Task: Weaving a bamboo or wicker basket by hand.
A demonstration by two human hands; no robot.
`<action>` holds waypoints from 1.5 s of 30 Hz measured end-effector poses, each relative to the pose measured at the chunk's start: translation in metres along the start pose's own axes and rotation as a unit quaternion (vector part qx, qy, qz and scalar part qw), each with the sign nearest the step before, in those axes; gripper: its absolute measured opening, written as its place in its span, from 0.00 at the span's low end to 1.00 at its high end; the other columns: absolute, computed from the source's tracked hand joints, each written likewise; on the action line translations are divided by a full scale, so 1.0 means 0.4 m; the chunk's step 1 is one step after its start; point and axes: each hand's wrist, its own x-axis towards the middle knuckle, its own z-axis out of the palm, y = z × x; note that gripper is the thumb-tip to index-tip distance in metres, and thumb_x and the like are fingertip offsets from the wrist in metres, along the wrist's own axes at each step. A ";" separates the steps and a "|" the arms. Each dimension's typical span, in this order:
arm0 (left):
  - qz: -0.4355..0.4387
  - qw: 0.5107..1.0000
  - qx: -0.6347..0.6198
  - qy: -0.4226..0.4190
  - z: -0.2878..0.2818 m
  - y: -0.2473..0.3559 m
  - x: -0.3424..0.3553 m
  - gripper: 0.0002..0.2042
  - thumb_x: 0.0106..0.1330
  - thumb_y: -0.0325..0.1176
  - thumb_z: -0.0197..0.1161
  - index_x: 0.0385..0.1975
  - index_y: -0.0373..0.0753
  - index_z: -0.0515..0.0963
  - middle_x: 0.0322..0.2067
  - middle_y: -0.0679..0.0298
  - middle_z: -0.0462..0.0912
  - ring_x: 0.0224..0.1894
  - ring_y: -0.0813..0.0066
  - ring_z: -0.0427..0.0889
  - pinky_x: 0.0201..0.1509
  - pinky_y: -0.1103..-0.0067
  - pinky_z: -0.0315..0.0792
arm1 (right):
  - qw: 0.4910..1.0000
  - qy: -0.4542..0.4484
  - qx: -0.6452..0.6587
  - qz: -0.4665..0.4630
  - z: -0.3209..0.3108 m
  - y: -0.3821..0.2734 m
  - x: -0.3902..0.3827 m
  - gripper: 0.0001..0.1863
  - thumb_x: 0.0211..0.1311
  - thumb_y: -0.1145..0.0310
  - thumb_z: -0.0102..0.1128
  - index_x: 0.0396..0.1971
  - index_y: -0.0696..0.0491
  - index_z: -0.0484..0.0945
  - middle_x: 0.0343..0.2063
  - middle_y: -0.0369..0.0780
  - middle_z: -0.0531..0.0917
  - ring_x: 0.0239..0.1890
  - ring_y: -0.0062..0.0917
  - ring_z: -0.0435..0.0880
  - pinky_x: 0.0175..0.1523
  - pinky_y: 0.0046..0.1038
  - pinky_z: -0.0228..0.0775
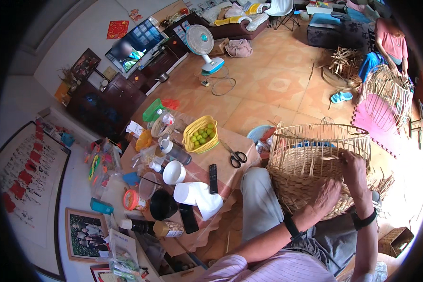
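Note:
A partly woven straw basket (293, 183) rests at my lap, with a dense braided lower part and open upright stakes above, bound by a thin rim. My right hand (353, 169) is at its right side, fingers closed on a pale flat strip (336, 159) at the top of the weave. Lower and to the left, my left hand (326, 195) is curled against the braided wall, and whatever its fingers grip is hidden. Loose straw ends (380, 185) stick out at the basket's right.
A crowded table (246, 149) at my left holds scissors (236, 157), a yellow basket of green fruit (191, 148), bowls and bottles. Behind are a blue basin (257, 134) and a fan (199, 40). A person in pink (391, 42) handles another open frame basket (390, 94). A small woven box (392, 242) lies lower right.

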 end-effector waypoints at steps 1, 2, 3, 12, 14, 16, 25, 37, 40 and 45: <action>-0.001 1.000 -0.025 0.008 0.000 -0.001 -0.002 0.05 0.62 0.25 0.60 0.36 0.34 0.79 0.27 0.48 0.83 0.31 0.52 0.86 0.36 0.63 0.81 | 0.998 0.042 0.046 0.003 0.000 0.002 -0.010 0.07 0.59 0.80 0.66 0.37 0.59 0.81 0.30 0.48 0.85 0.30 0.43 0.85 0.34 0.38 0.75; -0.007 0.999 -0.034 0.007 0.002 -0.001 -0.001 0.04 0.63 0.25 0.60 0.36 0.34 0.78 0.27 0.48 0.83 0.31 0.51 0.86 0.37 0.62 0.81 | 0.995 0.006 0.083 0.056 -0.003 0.009 -0.021 0.17 0.61 0.75 0.72 0.49 0.58 0.81 0.31 0.47 0.87 0.27 0.40 0.87 0.32 0.36 0.76; 0.002 0.999 -0.024 0.022 0.002 0.000 -0.001 0.04 0.63 0.25 0.60 0.36 0.34 0.78 0.27 0.48 0.83 0.31 0.51 0.86 0.37 0.62 0.81 | 0.995 0.005 0.084 0.057 -0.002 0.017 -0.034 0.17 0.61 0.75 0.72 0.49 0.58 0.81 0.31 0.47 0.87 0.27 0.40 0.87 0.32 0.36 0.76; -0.012 1.000 -0.013 0.010 0.002 0.004 0.012 0.01 0.65 0.25 0.58 0.34 0.36 0.76 0.26 0.52 0.82 0.33 0.55 0.86 0.38 0.64 0.81 | 0.752 0.058 0.581 0.305 0.019 0.158 -0.161 0.11 0.71 0.74 0.66 0.48 0.56 0.75 0.29 0.37 0.84 0.20 0.19 0.81 0.23 0.20 0.74; -0.014 1.000 0.007 -0.003 0.012 0.004 0.012 0.02 0.68 0.27 0.58 0.34 0.36 0.77 0.26 0.53 0.82 0.33 0.57 0.86 0.40 0.65 0.80 | 0.674 0.082 0.649 0.345 0.019 0.185 -0.201 0.07 0.73 0.77 0.60 0.47 0.56 0.74 0.31 0.37 0.82 0.20 0.19 0.80 0.24 0.20 0.75; -0.016 1.000 0.007 -0.003 0.022 0.001 0.013 0.04 0.70 0.29 0.59 0.34 0.36 0.77 0.26 0.54 0.82 0.34 0.57 0.86 0.40 0.66 0.80 | 0.669 0.076 0.658 0.338 0.017 0.198 -0.253 0.07 0.73 0.77 0.61 0.47 0.56 0.74 0.31 0.38 0.82 0.21 0.19 0.80 0.24 0.20 0.74; 0.009 1.000 0.005 -0.013 0.023 -0.001 -0.006 0.08 0.73 0.36 0.61 0.37 0.36 0.77 0.28 0.56 0.81 0.35 0.58 0.84 0.42 0.65 0.77 | 0.660 0.061 0.675 0.324 -0.017 0.109 -0.414 0.11 0.69 0.69 0.70 0.43 0.54 0.76 0.29 0.35 0.82 0.21 0.16 0.79 0.24 0.18 0.69; 0.075 0.995 -0.005 0.064 0.006 -0.016 -0.008 0.06 0.71 0.32 0.61 0.38 0.38 0.74 0.30 0.60 0.76 0.37 0.63 0.80 0.45 0.68 0.73 | 0.947 0.046 0.202 0.246 -0.014 0.124 -0.207 0.11 0.70 0.71 0.66 0.34 0.60 0.73 0.24 0.37 0.72 0.30 0.19 0.65 0.33 0.31 0.62; 0.084 0.994 0.004 0.070 0.002 -0.020 -0.008 0.05 0.70 0.31 0.60 0.37 0.38 0.73 0.30 0.60 0.76 0.37 0.64 0.80 0.44 0.69 0.73 | 0.960 0.051 0.117 0.247 -0.024 0.115 -0.210 0.13 0.71 0.69 0.65 0.30 0.62 0.73 0.20 0.40 0.68 0.26 0.20 0.63 0.31 0.33 0.61; 0.091 0.992 -0.004 0.082 0.003 -0.024 -0.011 0.05 0.70 0.31 0.59 0.36 0.38 0.73 0.31 0.60 0.76 0.37 0.64 0.80 0.44 0.69 0.73 | 0.958 -0.033 0.099 0.268 -0.055 0.082 -0.186 0.20 0.72 0.66 0.64 0.23 0.64 0.71 0.16 0.42 0.69 0.22 0.22 0.62 0.30 0.35 0.60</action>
